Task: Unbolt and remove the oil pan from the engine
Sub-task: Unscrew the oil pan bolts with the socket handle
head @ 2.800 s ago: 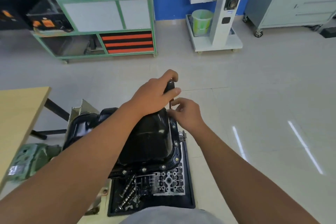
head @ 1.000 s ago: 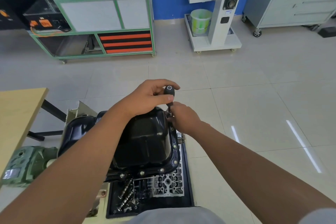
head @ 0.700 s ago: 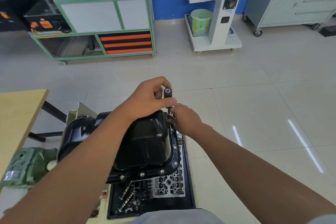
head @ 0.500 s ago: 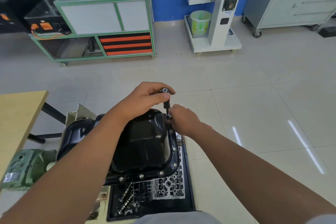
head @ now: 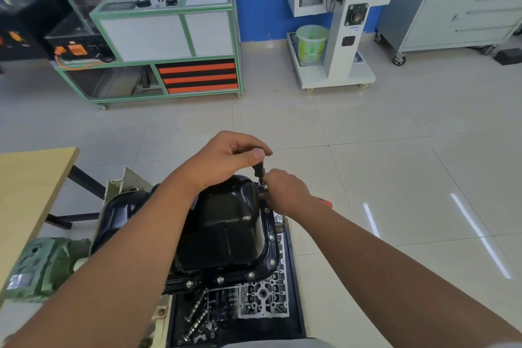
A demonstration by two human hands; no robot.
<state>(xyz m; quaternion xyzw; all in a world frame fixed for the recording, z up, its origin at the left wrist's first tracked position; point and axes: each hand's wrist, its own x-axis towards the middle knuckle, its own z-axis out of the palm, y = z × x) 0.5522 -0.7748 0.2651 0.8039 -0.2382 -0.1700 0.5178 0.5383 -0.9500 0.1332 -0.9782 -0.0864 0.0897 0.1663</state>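
Oil pan (head: 226, 223) sits bolted atop the engine before me; stiff, heavy, likely slick; I'd lift it by the rim; left hand (head: 226, 158) grips the driver (head: 258, 171), right hand (head: 285, 192) pinches at its tip.

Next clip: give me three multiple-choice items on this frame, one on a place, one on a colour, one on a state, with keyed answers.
1. Where does the driver tool meet the oil pan?
A. near flange
B. far right corner
C. left side

2. What colour is the oil pan?
A. silver
B. green
C. black

3. What is the left hand doing?
A. gripping the tool's handle
B. resting flat on the pan
C. hanging idle

Answers: 1 B, the tool's tip sits at the far right flange beside the right hand. 2 C, its shell is glossy black. 3 A, its fingers curl round the handle.
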